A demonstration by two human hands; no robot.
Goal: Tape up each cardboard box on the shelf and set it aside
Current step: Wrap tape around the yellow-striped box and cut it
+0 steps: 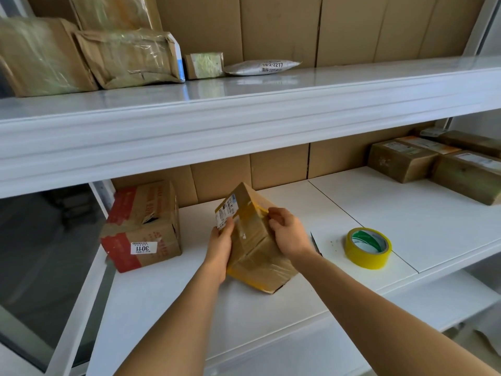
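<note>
Near the front edge of the lower shelf [271, 302], toward its left half, a small cardboard box [253, 240] stands tipped on one bottom edge, held between both hands. The left hand [221, 248] cups the left side, its fingers curled round the face that bears a white label. The right hand [287, 232] grips the upper right edge, fingertips pinching at a strip of yellow tape there.

The box looks light and fairly stiff, since it is tilted up with little apparent strain, though its old glossy tape is probably slick and one lower corner gapes a little. Opposite side faces, on bare cardboard rather than tape, seem the surest hold.

Just right of the box, a yellow tape roll [368, 248] lies flat near the front edge, with a dark blade-like tool [315, 244] between them, too thin to identify. At the left edge sits a larger worn box [142, 229] with red bands and a tag reading 3011. In the back right corner several brown parcels [433, 161] are stacked together.

The shelf is smooth white board, backed with cardboard sheets. Above, the upper shelf [244, 104] carries wrapped parcels at its left end.
</note>
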